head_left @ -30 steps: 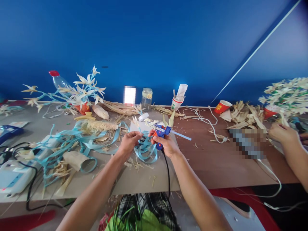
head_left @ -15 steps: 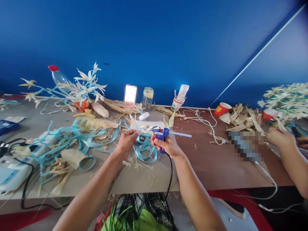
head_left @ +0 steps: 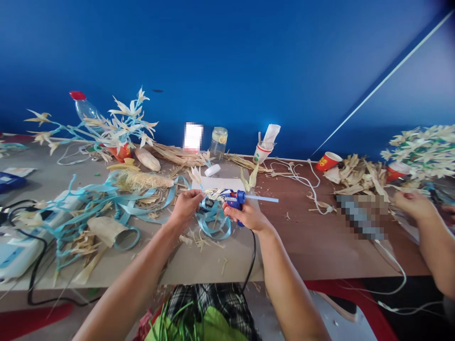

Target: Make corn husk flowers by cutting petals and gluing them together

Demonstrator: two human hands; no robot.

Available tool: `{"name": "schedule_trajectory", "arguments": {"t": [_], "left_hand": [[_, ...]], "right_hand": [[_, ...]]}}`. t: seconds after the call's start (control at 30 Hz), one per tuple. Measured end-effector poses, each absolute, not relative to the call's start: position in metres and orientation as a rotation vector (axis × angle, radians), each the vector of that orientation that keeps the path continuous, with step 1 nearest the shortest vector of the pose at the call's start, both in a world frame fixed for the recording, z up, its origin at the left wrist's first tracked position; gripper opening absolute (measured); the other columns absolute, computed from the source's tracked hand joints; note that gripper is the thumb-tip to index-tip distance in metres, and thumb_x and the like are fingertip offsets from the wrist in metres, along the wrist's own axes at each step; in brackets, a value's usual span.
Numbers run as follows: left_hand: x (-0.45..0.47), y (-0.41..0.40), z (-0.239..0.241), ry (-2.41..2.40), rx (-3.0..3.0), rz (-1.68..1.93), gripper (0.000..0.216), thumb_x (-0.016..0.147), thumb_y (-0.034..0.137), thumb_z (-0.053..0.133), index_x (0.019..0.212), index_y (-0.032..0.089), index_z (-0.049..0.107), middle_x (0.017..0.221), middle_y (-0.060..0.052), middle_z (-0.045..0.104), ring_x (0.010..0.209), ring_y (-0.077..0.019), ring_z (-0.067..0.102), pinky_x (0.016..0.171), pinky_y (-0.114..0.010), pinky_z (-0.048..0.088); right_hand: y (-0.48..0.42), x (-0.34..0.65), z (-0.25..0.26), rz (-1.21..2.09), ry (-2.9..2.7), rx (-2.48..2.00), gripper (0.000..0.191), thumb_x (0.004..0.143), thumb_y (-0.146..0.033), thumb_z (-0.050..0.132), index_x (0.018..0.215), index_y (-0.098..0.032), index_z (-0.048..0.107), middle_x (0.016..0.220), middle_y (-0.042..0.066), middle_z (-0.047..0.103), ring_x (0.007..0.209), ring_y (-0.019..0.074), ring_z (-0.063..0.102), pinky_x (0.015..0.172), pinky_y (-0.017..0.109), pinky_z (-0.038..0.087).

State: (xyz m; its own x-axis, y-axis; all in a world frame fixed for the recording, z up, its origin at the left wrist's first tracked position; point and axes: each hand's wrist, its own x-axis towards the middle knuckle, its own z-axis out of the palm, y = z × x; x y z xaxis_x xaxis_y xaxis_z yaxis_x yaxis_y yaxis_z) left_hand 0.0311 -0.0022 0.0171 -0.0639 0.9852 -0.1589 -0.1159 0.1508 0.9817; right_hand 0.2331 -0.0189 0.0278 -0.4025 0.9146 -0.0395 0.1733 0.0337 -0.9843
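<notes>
Your right hand [head_left: 249, 215] is gripping a blue glue gun [head_left: 239, 198] over the table's [head_left: 227, 270] middle; just left of it, your left hand [head_left: 187, 206] is pinching a pale husk flower [head_left: 196, 176], while blue ribbon [head_left: 212, 229] is lying below.

right hand [head_left: 245, 215] grips blue glue gun [head_left: 241, 196], pale glue stick [head_left: 265, 198] poking out its back end; left hand [head_left: 186, 207] pinches a pale husk flower [head_left: 196, 175] by its stem, near the gun's front. light-blue ribbon [head_left: 213, 229] lies on table [head_left: 302, 241] below the hands, corn cob [head_left: 156, 181] further left. far right, co-worker's hand [head_left: 414, 204] near white flowers [head_left: 424, 151].
</notes>
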Motion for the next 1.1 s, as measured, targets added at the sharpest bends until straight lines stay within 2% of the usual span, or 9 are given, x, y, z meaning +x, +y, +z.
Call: {"name": "schedule_trajectory", "arguments": {"t": [0.8, 0.97, 1.1], "left_hand": [[0.032, -0.007, 0.022, 1.349, 1.151, 1.128, 0.026, 0.066, 0.039, 0.062, 0.066, 0.013, 0.062, 0.049, 0.005, 0.041, 0.046, -0.0063, 0.028, 0.045, -0.021, 0.02], [0.032, -0.007, 0.023, 1.301, 1.128, 1.136, 0.028, 0.065, 0.041, 0.065, 0.063, 0.013, 0.061, 0.048, 0.005, 0.042, 0.043, -0.0059, 0.029, 0.044, -0.022, 0.019], [0.037, -0.011, 0.024, 1.172, 1.104, 0.979, 0.03, 0.061, 0.041, 0.07, 0.061, 0.013, 0.06, 0.048, 0.005, 0.043, 0.043, -0.005, 0.03, 0.044, -0.021, 0.02]], "right_hand": [[-0.022, 0.231, 0.041, 1.538, -1.531, -0.95, 0.028, 0.074, -0.046, 0.064, 0.082, -0.019, 0.058, 0.07, 0.001, 0.057, 0.051, 0.0087, 0.041, 0.049, 0.025, 0.033], [-0.021, 0.229, 0.044, 1.513, -1.457, -0.997, 0.029, 0.071, -0.047, 0.065, 0.08, -0.02, 0.058, 0.073, 0.002, 0.058, 0.051, 0.01, 0.042, 0.051, 0.026, 0.035], [-0.015, 0.225, 0.037, 1.455, -1.258, -0.978, 0.024, 0.066, -0.037, 0.07, 0.078, -0.019, 0.059, 0.083, 0.003, 0.061, 0.062, 0.0111, 0.049, 0.061, 0.027, 0.041]]}}
